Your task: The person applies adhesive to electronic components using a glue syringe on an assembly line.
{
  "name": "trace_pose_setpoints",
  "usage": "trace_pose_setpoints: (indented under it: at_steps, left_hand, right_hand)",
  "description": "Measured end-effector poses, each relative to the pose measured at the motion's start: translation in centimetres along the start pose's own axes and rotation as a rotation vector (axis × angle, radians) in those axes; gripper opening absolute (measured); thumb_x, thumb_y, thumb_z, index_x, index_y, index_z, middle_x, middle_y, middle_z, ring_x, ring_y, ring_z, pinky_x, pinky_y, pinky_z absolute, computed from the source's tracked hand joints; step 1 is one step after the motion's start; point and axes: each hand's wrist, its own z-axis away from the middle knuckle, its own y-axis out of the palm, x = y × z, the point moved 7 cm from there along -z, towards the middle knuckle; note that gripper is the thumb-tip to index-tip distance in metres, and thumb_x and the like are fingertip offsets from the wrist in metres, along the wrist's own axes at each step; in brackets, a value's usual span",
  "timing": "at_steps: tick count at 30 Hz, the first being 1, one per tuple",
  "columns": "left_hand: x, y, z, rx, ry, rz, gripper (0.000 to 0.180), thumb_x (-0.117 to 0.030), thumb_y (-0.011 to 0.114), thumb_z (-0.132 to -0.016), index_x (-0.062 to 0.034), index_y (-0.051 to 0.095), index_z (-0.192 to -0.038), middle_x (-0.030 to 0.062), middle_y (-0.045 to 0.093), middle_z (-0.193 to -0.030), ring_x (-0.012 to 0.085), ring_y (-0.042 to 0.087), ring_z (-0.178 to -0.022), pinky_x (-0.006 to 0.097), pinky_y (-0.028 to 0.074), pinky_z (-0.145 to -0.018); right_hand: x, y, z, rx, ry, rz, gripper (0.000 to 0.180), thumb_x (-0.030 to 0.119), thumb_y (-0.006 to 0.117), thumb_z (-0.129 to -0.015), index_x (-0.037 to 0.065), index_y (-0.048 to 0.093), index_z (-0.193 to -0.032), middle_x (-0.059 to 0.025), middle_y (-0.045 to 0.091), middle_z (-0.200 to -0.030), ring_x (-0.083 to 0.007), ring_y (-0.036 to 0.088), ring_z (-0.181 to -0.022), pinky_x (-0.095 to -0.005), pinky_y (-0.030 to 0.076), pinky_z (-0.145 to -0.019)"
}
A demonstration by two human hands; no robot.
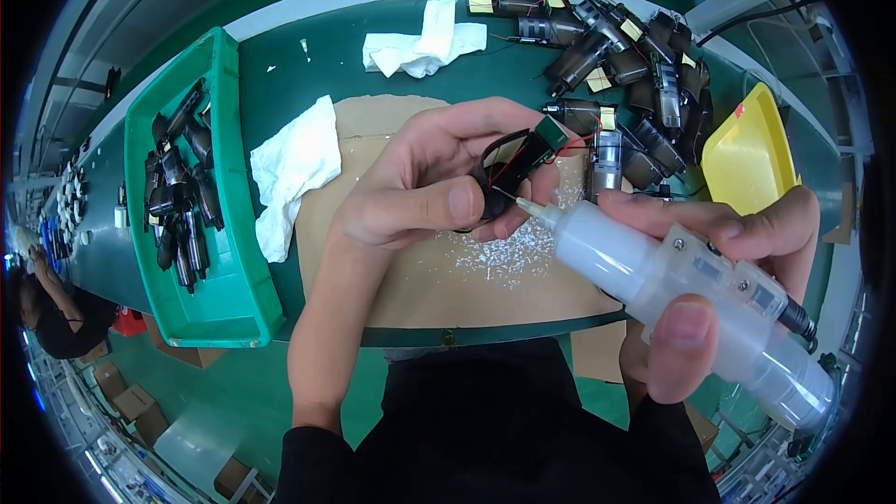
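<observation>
My left hand [420, 177] is closed round a small black housing [518, 168] with a green circuit board [552, 133] at its upper end and thin red wires. A black loop of cable curves beside it, between my fingers. In my right hand [737, 252] is a translucent white cylindrical tool [607, 247] with a narrow tapered tip and screws in its side. Its tip meets or nearly touches the lower side of the housing; I cannot tell which. Beneath the hands lies a brown cardboard sheet [373, 289], scattered with white bits [509, 261].
A green bin [266, 317] of dark cylindrical parts [177, 196] stands on the left. Similar parts with wires pile up [644, 65] at the far right, next to a yellow tray [747, 159]. White cloths [299, 163] lie on the table. Another person [61, 317] is at far left.
</observation>
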Motion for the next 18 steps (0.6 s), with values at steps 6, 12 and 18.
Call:
trace_pose_setpoints:
  at_steps: [6, 12, 18]
  left_hand:
    - [0.3, -0.3, 0.2, -0.001, -0.015, -0.021, 0.090, -0.057, 0.079, -0.061, 0.0062, 0.048, -0.117, 0.0125, 0.054, -0.077, 0.0146, 0.052, -0.065, 0.022, 0.038, -0.048]
    - [0.2, -0.3, 0.1, 0.031, -0.028, -0.060, 0.087, -0.056, 0.080, -0.060, 0.0031, 0.049, -0.114, 0.0108, 0.053, -0.080, 0.0155, 0.052, -0.071, 0.024, 0.037, -0.057]
    - [0.1, -0.3, 0.0, 0.033, -0.018, -0.071, 0.081, -0.051, 0.083, -0.060, 0.0019, 0.049, -0.111, 0.0116, 0.053, -0.085, 0.0165, 0.053, -0.072, 0.027, 0.039, -0.064]
  right_hand:
    - [-0.2, -0.2, 0.1, 0.076, -0.040, 0.026, 0.045, 0.016, 0.063, -0.078, -0.004, 0.035, -0.107, -0.0264, 0.063, -0.100, -0.0162, 0.063, -0.082, -0.0176, 0.047, -0.072]
    - [-0.5, 0.2, 0.3, 0.012, -0.024, -0.046, 0.049, 0.012, 0.071, -0.073, 0.003, 0.029, -0.096, -0.0258, 0.065, -0.094, -0.0194, 0.067, -0.079, -0.0201, 0.051, -0.072]
    - [-0.3, 0.2, 0.4, 0.096, 0.047, -0.095, 0.052, 0.010, 0.071, -0.073, 0.003, 0.026, -0.099, -0.0286, 0.064, -0.097, -0.0259, 0.067, -0.086, -0.0304, 0.053, -0.080]
